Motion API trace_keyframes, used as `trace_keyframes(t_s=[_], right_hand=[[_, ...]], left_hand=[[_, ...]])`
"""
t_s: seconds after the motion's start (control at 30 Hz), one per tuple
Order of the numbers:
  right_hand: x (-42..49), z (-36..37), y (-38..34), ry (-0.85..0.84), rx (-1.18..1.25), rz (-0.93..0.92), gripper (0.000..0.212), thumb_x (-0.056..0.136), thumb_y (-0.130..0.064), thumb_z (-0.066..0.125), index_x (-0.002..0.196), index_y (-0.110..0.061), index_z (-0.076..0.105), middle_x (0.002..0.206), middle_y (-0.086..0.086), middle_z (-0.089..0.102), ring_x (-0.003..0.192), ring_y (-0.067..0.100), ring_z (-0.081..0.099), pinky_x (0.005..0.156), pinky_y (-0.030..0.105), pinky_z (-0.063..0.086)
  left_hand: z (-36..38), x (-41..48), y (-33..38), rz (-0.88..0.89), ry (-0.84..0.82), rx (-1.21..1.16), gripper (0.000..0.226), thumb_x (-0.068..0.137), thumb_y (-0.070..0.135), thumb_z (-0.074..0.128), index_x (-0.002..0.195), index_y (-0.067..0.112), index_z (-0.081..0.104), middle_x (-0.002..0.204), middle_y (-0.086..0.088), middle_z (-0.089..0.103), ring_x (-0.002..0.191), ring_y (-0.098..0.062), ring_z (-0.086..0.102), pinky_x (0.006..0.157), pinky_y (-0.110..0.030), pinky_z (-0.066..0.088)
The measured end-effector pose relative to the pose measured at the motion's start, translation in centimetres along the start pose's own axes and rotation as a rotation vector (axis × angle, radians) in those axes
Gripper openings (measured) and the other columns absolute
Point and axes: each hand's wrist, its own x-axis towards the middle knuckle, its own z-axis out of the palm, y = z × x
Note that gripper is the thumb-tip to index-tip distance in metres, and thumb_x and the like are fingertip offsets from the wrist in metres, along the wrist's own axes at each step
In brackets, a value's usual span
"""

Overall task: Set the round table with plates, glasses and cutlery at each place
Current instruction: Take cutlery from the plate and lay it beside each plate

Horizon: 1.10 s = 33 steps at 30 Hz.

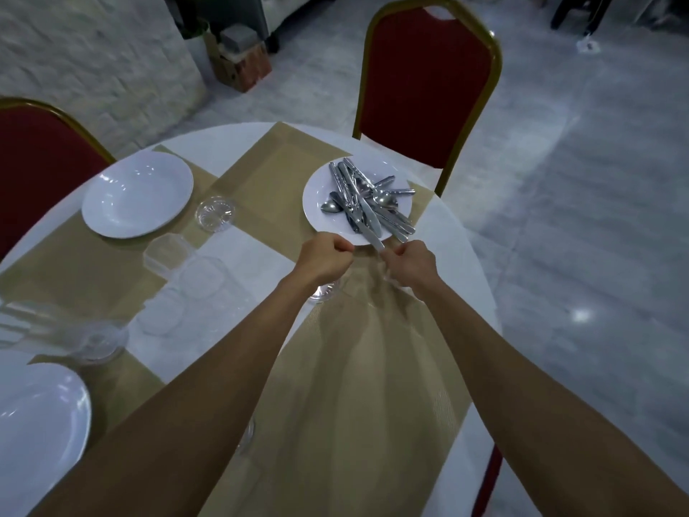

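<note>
Both my hands are closed on the far edge of a beige placemat [358, 367], which hangs lifted between them toward me. My left hand [324, 257] and my right hand [412, 264] sit just in front of a white plate [317, 195] piled with several knives, forks and spoons [363, 201]. A second white plate [138, 194] lies on a placemat at the far left place. A third plate [37, 423] is at the near left. Clear glasses [216, 214] [169, 251] [100, 339] stand around the middle of the round white table [238, 251]; another glass [324, 292] shows under my left wrist.
A red chair with a gold frame [428, 87] stands behind the cutlery plate, and another red chair [37, 162] behind the far left plate. Grey floor lies to the right. Boxes and a stone wall are at the back left.
</note>
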Motion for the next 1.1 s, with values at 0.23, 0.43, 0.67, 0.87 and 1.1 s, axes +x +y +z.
trace_keyframes(t_s=[0.23, 0.43, 0.67, 0.87, 1.1], right_hand=[[1.0, 0.8, 0.5, -0.02, 0.34, 0.104, 0.024, 0.086, -0.033, 0.075, 0.076, -0.012, 0.072, 0.078, 0.006, 0.075, 0.063, 0.016, 0.067, 0.06, 0.032, 0.059], [-2.9, -1.5, 1.1, -0.035, 0.434, 0.037, 0.016, 0.09, -0.022, 0.069, 0.075, -0.016, 0.072, 0.074, -0.002, 0.075, 0.055, 0.003, 0.061, 0.052, 0.019, 0.044], [-13.5, -2.1, 4.8, -0.113, 0.533, 0.013, 0.015, 0.09, -0.02, 0.071, 0.083, -0.007, 0.075, 0.076, 0.005, 0.074, 0.062, 0.007, 0.06, 0.06, 0.02, 0.044], [-21.9, -2.1, 9.2, -0.315, 0.437, -0.042, 0.012, 0.09, -0.023, 0.071, 0.084, -0.014, 0.076, 0.083, 0.009, 0.075, 0.069, 0.011, 0.062, 0.068, 0.03, 0.044], [-26.8, 1.2, 10.3, -0.433, 0.262, -0.028, 0.016, 0.092, -0.03, 0.068, 0.09, -0.015, 0.075, 0.087, 0.003, 0.077, 0.074, 0.012, 0.067, 0.069, 0.028, 0.046]], left_hand=[[0.7, 0.5, -0.5, -0.027, -0.001, 0.004, 0.028, 0.084, 0.007, 0.059, 0.106, 0.016, 0.074, 0.104, 0.002, 0.072, 0.097, -0.017, 0.067, 0.09, -0.032, 0.055], [0.2, -1.0, -1.4, -0.07, -0.006, -0.215, 0.017, 0.089, 0.014, 0.06, 0.101, 0.015, 0.073, 0.096, -0.002, 0.073, 0.088, -0.015, 0.071, 0.077, -0.03, 0.058], [1.3, -6.5, -2.8, -0.175, 0.013, -0.536, 0.025, 0.099, 0.032, 0.055, 0.094, 0.014, 0.071, 0.09, -0.002, 0.074, 0.08, -0.014, 0.07, 0.075, -0.032, 0.059], [1.5, -13.1, -6.4, -0.321, 0.08, -0.83, 0.027, 0.098, 0.031, 0.059, 0.098, 0.006, 0.07, 0.091, -0.005, 0.075, 0.076, -0.012, 0.07, 0.066, -0.025, 0.057], [-0.5, -23.4, -13.6, -0.396, 0.155, -1.15, 0.014, 0.096, 0.017, 0.063, 0.1, 0.005, 0.068, 0.09, -0.005, 0.073, 0.079, -0.015, 0.07, 0.065, -0.024, 0.058]])
